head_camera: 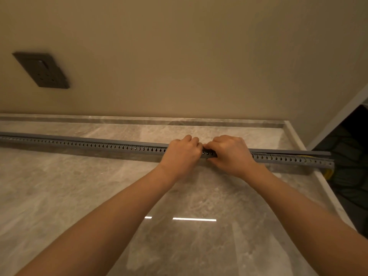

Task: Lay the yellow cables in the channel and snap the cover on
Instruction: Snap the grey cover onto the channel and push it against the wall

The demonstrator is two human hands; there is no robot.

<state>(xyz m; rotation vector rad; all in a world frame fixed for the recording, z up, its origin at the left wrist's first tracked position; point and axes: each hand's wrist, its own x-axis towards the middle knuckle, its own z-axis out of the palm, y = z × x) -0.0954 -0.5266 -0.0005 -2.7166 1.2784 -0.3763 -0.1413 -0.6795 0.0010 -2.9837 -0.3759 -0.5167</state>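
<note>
Across the marble counter (79, 186), left-to-right channel (99, 146), left hand (182, 150) and right hand (229, 154) fingers curled onto its cover (288, 151).

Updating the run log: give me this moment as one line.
left hand and right hand: pressing cover onto channel | right end: unsnapped, yellow cables showing | on counter

No text, label, brand, number or sign can be read anywhere, neither on the dark wall socket plate (41, 70) above the marble counter (79, 196) nor on the grey slotted channel (99, 145).
</note>
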